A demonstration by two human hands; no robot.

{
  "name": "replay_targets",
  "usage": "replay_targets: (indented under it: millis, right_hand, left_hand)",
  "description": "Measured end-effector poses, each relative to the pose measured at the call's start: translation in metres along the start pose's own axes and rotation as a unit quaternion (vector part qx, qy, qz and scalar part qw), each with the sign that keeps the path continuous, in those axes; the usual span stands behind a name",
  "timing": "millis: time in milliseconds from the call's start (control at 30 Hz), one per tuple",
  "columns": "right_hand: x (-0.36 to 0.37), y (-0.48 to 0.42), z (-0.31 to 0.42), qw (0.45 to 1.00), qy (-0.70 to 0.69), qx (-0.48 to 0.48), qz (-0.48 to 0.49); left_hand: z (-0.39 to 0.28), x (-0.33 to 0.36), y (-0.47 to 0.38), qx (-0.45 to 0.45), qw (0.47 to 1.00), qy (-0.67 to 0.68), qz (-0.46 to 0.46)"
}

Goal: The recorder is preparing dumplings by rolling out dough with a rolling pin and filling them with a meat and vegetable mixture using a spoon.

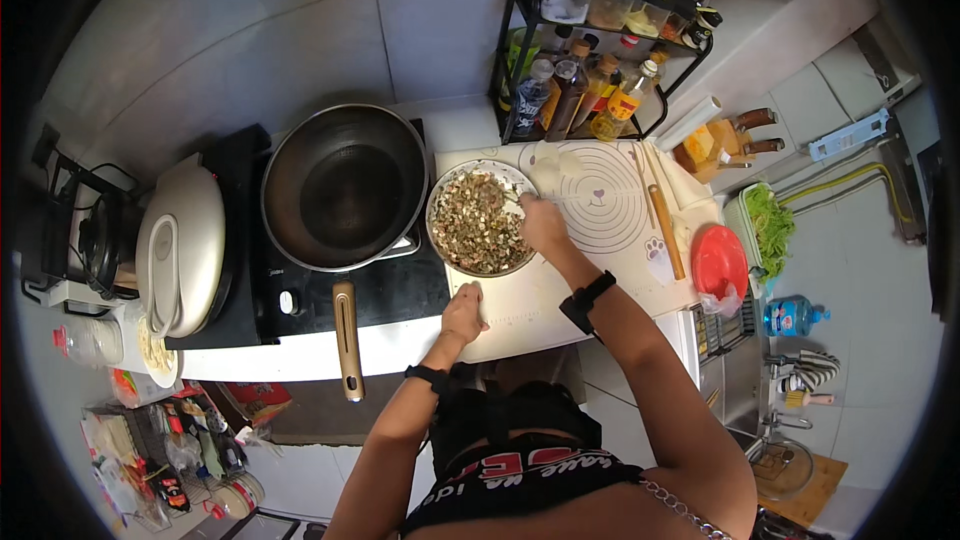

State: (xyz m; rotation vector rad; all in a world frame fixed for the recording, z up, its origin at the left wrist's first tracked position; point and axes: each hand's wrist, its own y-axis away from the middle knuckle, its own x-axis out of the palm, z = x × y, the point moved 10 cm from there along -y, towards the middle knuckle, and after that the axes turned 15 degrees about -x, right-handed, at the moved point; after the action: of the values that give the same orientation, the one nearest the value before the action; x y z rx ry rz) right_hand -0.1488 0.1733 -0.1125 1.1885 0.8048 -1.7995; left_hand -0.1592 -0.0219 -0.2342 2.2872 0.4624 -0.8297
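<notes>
A round bowl (481, 217) of chopped filling stands on a pale silicone mat (517, 315) printed with circles. My right hand (545, 225) is at the bowl's right side, its fingers closed around what looks like the end of a utensil that reaches into the filling; the utensil itself is mostly hidden. Just below the bowl, my left hand (464, 315) rests at the mat's near left edge, fingers curled, holding nothing that I can see. Beyond the bowl, pale round dough wrappers (555, 167) lie on the mat, and a wooden rolling pin (666, 232) lies farther right.
Left of the bowl, a large wok (345, 187) sits on a black cooktop (315, 307), its handle jutting over the counter edge. An electric griddle (184, 240) is farther left. Behind the mat stands a rack (525, 67) of bottles and seasonings. A red bowl (720, 259) is at right.
</notes>
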Motion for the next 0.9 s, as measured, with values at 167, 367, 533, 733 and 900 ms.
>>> replay_targets:
  millis: [167,367,533,733,900]
  right_hand:
    - [0.040,0.003,0.008,0.999,0.011,-0.050,0.011]
    - [0.004,0.072,0.025,0.992,-0.077,-0.096,0.015]
    - [0.005,0.068,-0.002,0.995,-0.014,-0.085,0.057]
    - [-0.007,-0.002,-0.002,0.998,0.020,-0.068,0.003]
    - [0.001,-0.013,-0.037,0.999,0.024,0.004,-0.040]
  left_hand:
    - [-0.005,0.003,-0.004,0.006,1.000,-0.002,0.001]
    - [-0.003,-0.004,0.003,0.007,1.000,0.010,-0.001]
    - [-0.008,-0.005,0.004,0.019,1.000,0.011,-0.011]
    - [0.002,-0.002,0.001,0.013,1.000,0.011,-0.007]
    - [-0.007,0.000,-0.002,0.031,0.999,0.011,-0.011]
